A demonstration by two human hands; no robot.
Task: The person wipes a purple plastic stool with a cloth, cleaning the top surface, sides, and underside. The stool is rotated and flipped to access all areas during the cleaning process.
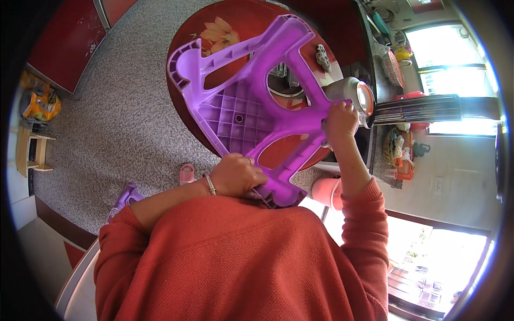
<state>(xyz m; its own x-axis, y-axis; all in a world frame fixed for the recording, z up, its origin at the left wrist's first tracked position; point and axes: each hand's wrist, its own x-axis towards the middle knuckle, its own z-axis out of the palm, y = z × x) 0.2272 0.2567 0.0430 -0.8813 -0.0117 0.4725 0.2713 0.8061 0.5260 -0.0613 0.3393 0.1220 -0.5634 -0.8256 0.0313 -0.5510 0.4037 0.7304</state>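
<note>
A purple plastic stool (pixel 297 120) is tilted over a round red table (pixel 182 30), with its ribbed underside and hollow leg ends showing. My left hand (pixel 237 175), with a bracelet at the wrist and a ring, grips the stool's near edge close to my body. On the right, my right hand (pixel 341 120) is closed around another leg or corner of the stool. Just beyond that hand a metal pot or kettle (pixel 343 92) stands by the table's right side. A grey, lumpy object (pixel 323 58) lies on the table, which also bears a flower print.
Below on the right is a pink bucket (pixel 324 191). A pink slipper (pixel 186 173) and part of another purple plastic item (pixel 130 194) are on the carpeted floor. A kitchen counter (pixel 379 160) with baskets and dishes runs along the right; a wooden stool (pixel 36 152) stands far left.
</note>
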